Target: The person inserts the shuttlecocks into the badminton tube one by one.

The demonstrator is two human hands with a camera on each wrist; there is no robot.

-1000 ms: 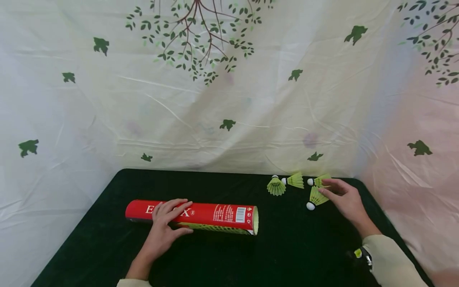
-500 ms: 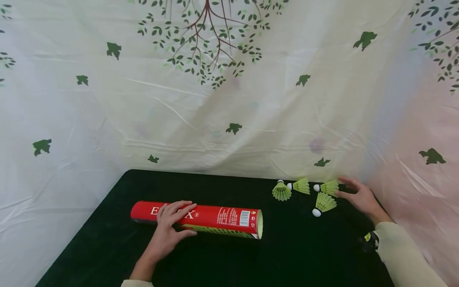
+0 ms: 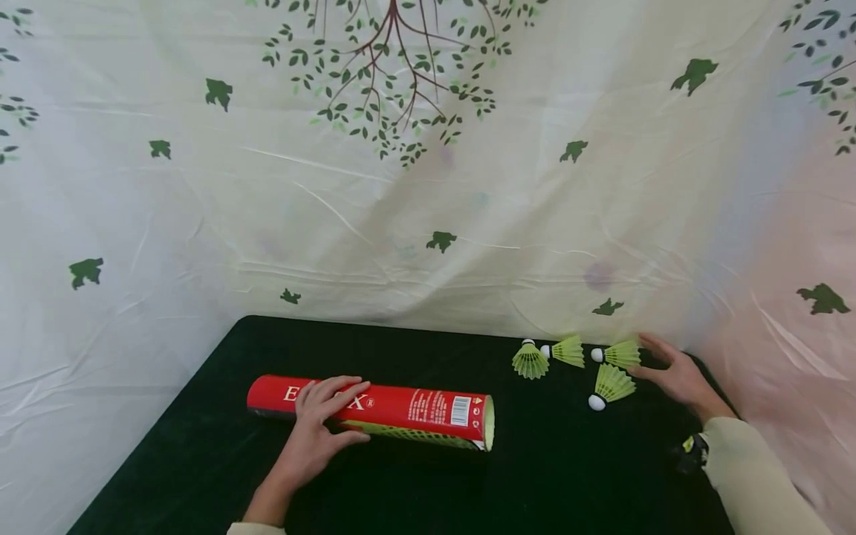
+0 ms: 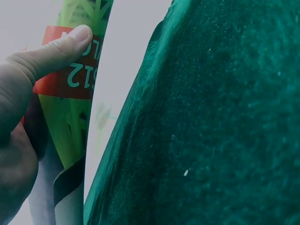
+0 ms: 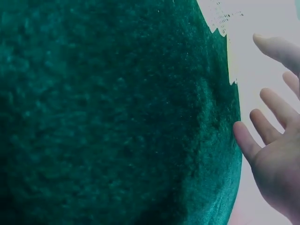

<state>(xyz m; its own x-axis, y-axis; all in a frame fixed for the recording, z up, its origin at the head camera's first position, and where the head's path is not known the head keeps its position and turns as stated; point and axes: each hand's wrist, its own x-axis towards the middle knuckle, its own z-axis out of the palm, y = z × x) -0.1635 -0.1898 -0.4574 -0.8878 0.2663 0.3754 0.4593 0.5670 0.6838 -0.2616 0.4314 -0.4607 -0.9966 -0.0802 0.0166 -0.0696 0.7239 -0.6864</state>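
Left grip (image 3: 314,427) wraps the tube (image 3: 414,410), 9 o'clock of counter (image 3: 535,479) centre, mouth toward 3. Right grip (image 3: 682,379) spread, holding nothing, right by the rear shuttle (image 3: 622,354) at 2; can't tell if touching. Shuttles crowd the far edge, so a clumsy nudge could knock one off. If left eases, tube may roll.

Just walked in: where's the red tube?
In the head view, the red tube lies on the dark cloth, left of four shuttlecocks, under the left hand.
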